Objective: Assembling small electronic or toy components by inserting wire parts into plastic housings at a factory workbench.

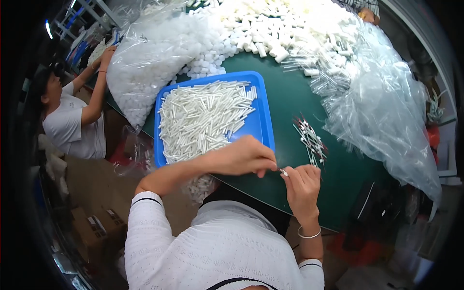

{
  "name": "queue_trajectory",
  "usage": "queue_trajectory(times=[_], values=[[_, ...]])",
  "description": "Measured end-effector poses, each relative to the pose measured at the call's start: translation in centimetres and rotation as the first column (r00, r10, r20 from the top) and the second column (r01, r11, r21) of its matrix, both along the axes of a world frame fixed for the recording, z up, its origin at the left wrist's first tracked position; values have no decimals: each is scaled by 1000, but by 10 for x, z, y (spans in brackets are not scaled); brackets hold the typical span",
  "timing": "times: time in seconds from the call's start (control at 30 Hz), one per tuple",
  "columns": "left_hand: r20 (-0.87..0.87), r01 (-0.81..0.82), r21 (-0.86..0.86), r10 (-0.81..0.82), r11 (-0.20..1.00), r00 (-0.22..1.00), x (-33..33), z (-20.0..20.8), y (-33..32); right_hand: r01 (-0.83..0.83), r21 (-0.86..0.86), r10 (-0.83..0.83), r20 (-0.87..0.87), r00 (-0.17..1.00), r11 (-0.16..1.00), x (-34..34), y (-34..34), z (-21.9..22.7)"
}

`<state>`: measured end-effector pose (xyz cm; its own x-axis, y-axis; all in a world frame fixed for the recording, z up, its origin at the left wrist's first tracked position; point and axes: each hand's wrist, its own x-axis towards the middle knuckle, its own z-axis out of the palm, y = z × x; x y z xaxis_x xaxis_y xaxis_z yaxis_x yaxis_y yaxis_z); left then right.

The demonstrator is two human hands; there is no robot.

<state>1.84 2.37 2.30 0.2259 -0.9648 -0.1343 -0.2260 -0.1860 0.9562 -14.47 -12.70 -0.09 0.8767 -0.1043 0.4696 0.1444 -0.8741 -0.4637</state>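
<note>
My left hand (249,157) is held in front of the blue tray's near right corner, its fingers closed in a pinch on something I cannot make out. Close beside it, my right hand (302,186) pinches a small white piece (284,172) between thumb and fingers. A thin dark bit shows between the two hands at that piece. The blue tray (265,101) holds a heap of short, thin white tubes (203,118). Just beyond my right hand lies a loose pile of slim white sticks with dark red ends (311,140) on the green table (290,92).
A clear bag (140,63) of white caps (210,60) leans behind the tray. White cylinders (270,36) cover the far table, with clear tubes (333,79) and a large clear bag (386,101) at right. A person (75,116) works at left; another person's hand (369,16) shows far right.
</note>
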Motion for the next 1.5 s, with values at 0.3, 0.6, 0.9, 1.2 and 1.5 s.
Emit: queue_trajectory(times=[0.3,0.6,0.9,1.2,1.5], values=[[918,-532,-347,396,772,-23,244,-70,-34,162,615,-64,-178,982,772,-18,7,-23],[472,-694,-208,692,689,546,185,-45,-24,101,661,-77,-66,995,743,-32,17,-22],[-685,-483,-59,317,874,656,-35,-31,23,22,708,-40,9,999,706,-24,31,-2],[-788,-457,-26,263,889,557,-58,-45,40,62,591,-72,-7,997,804,-34,39,-5],[-771,-482,-17,295,876,564,-60,-43,41,86,576,-77,-41,996,813,-38,42,-5]])
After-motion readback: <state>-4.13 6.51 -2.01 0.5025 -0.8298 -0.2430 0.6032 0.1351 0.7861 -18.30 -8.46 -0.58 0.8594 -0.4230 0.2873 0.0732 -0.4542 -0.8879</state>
